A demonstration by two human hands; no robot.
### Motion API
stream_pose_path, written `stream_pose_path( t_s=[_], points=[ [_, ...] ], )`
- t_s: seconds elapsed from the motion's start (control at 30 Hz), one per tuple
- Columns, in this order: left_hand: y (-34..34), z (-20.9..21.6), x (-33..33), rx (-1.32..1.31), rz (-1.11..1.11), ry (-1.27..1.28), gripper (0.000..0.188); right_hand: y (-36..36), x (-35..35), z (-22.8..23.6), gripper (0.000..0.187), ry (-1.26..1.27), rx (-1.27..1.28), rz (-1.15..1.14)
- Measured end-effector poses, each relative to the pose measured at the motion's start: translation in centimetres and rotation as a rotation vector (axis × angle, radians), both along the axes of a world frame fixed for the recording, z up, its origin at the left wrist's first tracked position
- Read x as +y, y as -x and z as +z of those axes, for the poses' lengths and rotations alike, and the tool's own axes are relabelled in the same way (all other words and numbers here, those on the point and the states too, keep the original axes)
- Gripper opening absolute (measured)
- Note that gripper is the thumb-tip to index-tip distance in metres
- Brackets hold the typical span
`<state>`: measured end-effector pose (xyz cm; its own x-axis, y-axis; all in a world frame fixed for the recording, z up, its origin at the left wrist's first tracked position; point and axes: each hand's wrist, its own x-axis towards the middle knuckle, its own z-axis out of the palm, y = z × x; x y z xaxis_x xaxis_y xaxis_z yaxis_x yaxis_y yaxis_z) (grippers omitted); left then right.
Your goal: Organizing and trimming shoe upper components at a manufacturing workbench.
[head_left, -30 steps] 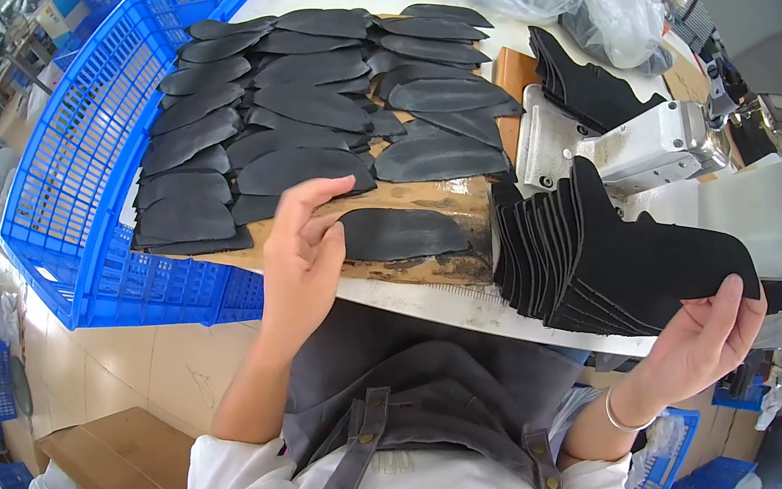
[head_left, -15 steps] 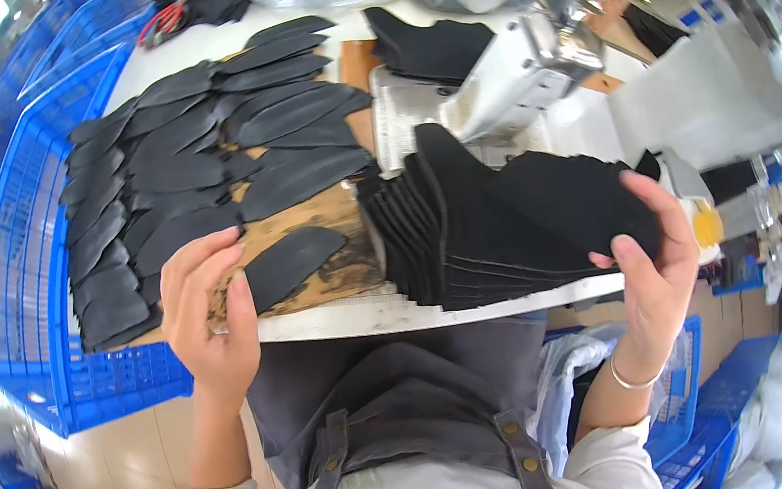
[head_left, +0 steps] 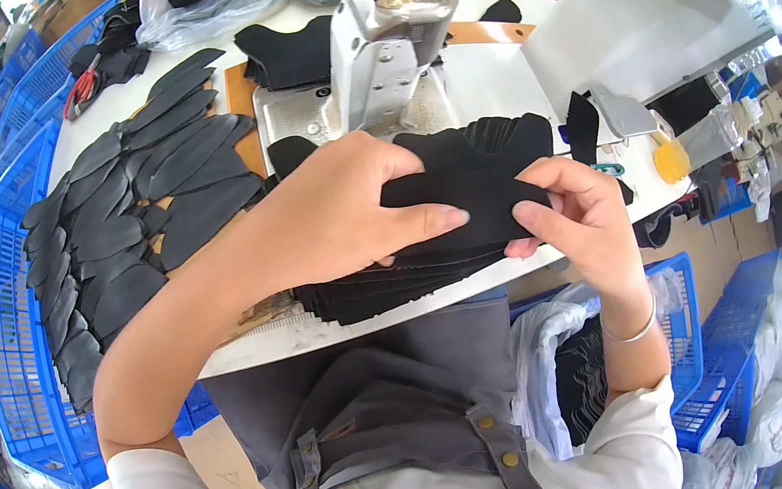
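Observation:
A black cut fabric piece (head_left: pixel 464 188) lies over the fanned stack of black pieces (head_left: pixel 368 293) at the table's front. My left hand (head_left: pixel 360 204) reaches across from the left and grips its left part, thumb on top. At its right end, my right hand (head_left: pixel 578 211) pinches the edge between thumb and fingers. Rows of dark leaf-shaped pieces (head_left: pixel 102 202) overlap on the table to the left. My left forearm hides part of them and most of the board beneath.
Behind the stack stands a metal machine (head_left: pixel 385 68), with more black pieces (head_left: pixel 287 53) beside it. A blue crate (head_left: pixel 10 332) borders the table's left side. Clear plastic (head_left: pixel 219 7) and red-handled scissors (head_left: pixel 84 85) lie at the back. A yellow lid (head_left: pixel 671 162) is at the right.
My left hand has moved right, from beside a single leaf-shaped piece to the black fabric. My right hand still grips the right end of the black fabric. The view has shifted rightward.

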<state>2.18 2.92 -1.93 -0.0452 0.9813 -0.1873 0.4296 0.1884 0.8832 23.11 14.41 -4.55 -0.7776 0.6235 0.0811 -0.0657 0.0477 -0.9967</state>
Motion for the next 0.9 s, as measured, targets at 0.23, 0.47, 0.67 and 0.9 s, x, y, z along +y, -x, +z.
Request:
stream_pose_path(
  t_s=[0.23,0.47,0.67,0.9],
  points=[
    [0.3,-1.3,0.6,0.388,-0.045,-0.111,0.066,1.0,1.0,1.0,0.038,-0.162,-0.360,0.175],
    [0.2,-1.4,0.4,0.394,-0.032,-0.092,0.064,1.5,1.7,1.8,0.041,-0.227,-0.501,0.251],
    [0.1,-1.6,0.1,0.390,-0.024,-0.108,0.064,1.4,1.9,1.1,0.042,-0.274,-0.454,0.271],
    [0.0,-1.9,0.0,0.397,-0.018,-0.157,0.063,1.2,1.8,0.5,0.042,-0.338,-0.453,0.254]
  ],
)
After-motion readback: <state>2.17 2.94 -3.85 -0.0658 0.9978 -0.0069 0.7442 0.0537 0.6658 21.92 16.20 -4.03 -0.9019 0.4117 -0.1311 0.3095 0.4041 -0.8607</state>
